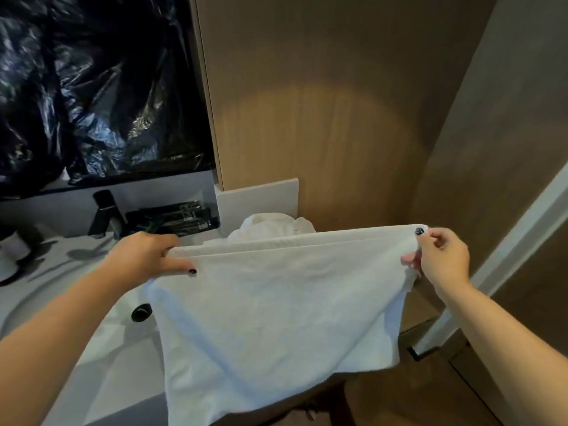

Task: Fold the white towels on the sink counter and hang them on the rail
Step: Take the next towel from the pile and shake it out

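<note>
Both hands, left hand point(147, 256) and right hand point(439, 256), pinch folded towel point(276, 302) hanging below.

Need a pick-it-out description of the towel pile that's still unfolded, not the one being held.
Start at the wood-panelled wall behind the sink counter and drop to the pale upstand at its foot. The crumpled white towel heap lies just in front of it, partly hidden behind the held towel. Unlike that one, stretched flat between both hands, it is bunched and untouched.
</note>
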Tool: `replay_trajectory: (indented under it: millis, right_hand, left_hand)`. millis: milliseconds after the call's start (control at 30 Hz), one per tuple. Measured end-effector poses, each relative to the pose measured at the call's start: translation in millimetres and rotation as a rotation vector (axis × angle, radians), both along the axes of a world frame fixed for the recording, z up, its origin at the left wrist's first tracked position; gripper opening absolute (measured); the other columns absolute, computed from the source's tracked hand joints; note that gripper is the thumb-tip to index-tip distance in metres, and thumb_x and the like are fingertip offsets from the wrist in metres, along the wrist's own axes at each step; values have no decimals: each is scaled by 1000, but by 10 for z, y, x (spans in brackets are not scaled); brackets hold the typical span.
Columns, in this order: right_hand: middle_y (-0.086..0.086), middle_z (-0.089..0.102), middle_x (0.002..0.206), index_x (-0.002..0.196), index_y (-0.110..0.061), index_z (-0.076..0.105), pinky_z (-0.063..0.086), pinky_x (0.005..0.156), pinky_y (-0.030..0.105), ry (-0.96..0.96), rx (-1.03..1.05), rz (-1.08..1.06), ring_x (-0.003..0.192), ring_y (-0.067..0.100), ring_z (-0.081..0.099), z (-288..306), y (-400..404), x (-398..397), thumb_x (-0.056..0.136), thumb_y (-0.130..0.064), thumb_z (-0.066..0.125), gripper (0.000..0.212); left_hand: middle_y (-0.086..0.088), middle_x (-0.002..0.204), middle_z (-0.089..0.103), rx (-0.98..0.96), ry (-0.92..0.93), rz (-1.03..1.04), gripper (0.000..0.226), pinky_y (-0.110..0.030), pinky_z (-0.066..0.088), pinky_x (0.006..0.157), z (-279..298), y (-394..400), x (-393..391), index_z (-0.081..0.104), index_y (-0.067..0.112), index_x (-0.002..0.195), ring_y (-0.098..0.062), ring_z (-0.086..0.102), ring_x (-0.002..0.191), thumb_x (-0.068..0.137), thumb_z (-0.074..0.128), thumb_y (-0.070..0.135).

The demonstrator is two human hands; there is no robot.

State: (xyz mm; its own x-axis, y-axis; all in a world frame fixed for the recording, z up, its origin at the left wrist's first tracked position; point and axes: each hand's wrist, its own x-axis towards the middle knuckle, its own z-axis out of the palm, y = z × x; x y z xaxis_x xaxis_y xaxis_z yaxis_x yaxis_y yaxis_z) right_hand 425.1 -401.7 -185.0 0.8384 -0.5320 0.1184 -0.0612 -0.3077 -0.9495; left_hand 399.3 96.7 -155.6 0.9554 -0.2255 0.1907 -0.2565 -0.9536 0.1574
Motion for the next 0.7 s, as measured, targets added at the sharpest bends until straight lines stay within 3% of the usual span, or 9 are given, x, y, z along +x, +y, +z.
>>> replay_trajectory:
  millis: [100, 267, 333, 400, 467, 500, 567, 633, 700]
  right_hand:
    - [2, 72, 63, 93, -24, 58, 55, 50, 22, -4, 62, -9, 60, 17, 73, -66, 334, 469, 99, -20, 50, 10]
    - [9, 74, 73, 90, -26, 52, 60, 70, 35, 41, 91, -63, 66, 18, 74, -196, 758, 1175, 101, -21, 46, 14]
    - [12, 74, 83, 91, -25, 53, 61, 72, 33, 72, 130, -95, 68, 16, 74, -289, 885, 1403, 102, -20, 48, 13]
    - [13, 73, 92, 101, -15, 57, 57, 60, 19, 99, 162, -114, 64, 9, 72, -424, 1003, 1597, 102, -19, 52, 6]
    - [15, 69, 97, 113, -2, 57, 46, 47, 7, 145, 156, -119, 57, -1, 68, -590, 1115, 1744, 100, -14, 55, 17]
    - [17, 67, 102, 116, 2, 55, 48, 49, 7, 176, 159, -102, 61, 1, 69, -669, 1175, 1785, 100, -11, 55, 21]
    - [21, 62, 118, 123, 1, 51, 57, 76, 22, 295, 109, -29, 93, 22, 70, -822, 1287, 1824, 99, -7, 54, 26]
    - [21, 53, 132, 137, -3, 42, 48, 99, 41, 398, -52, 87, 119, 36, 55, -968, 1409, 1793, 96, -4, 55, 43]
    - [16, 33, 152, 150, -7, 26, 35, 110, 41, 329, -259, 193, 137, 34, 37, -1083, 1611, 1670, 94, -6, 56, 63]
  left_hand:
    - [6, 51, 49, 68, 3, 131, 49, -29, 32, 45, -196, 289, 489, 46, 21, 66, -13, 49, 50, 75, 71, 63]
    - [16, 74, 58, -29, 42, 237, 17, -29, 42, 60, -606, 629, 1080, 60, 35, 85, -12, 56, 71, 90, 61, 51]
    - [14, 73, 58, -105, 21, 244, 15, -30, 42, 60, -797, 756, 1262, 65, 32, 86, -13, 56, 71, 93, 61, 44]
    - [12, 69, 58, -131, 29, 261, 17, -30, 40, 58, -1018, 828, 1383, 62, 32, 79, -17, 57, 69, 93, 61, 42]
    - [2, 76, 65, -155, 110, 366, 15, -32, 44, 63, -1258, 829, 1458, 64, 32, 80, -26, 62, 78, 92, 63, 41]
    - [-5, 86, 69, -171, 144, 433, 12, -34, 46, 69, -1369, 807, 1484, 68, 28, 87, -31, 63, 86, 91, 64, 37]
    - [-16, 108, 69, -216, 167, 542, 19, -41, 49, 84, -1540, 702, 1518, 71, 17, 106, -38, 60, 101, 90, 65, 25]
    - [-22, 128, 59, -269, 132, 584, 35, -47, 42, 97, -1632, 467, 1506, 64, 9, 123, -41, 51, 117, 89, 64, 16]
    - [-22, 145, 45, -321, 54, 530, 47, -48, 29, 109, -1679, 93, 1421, 52, 7, 137, -39, 39, 134, 93, 57, 21]
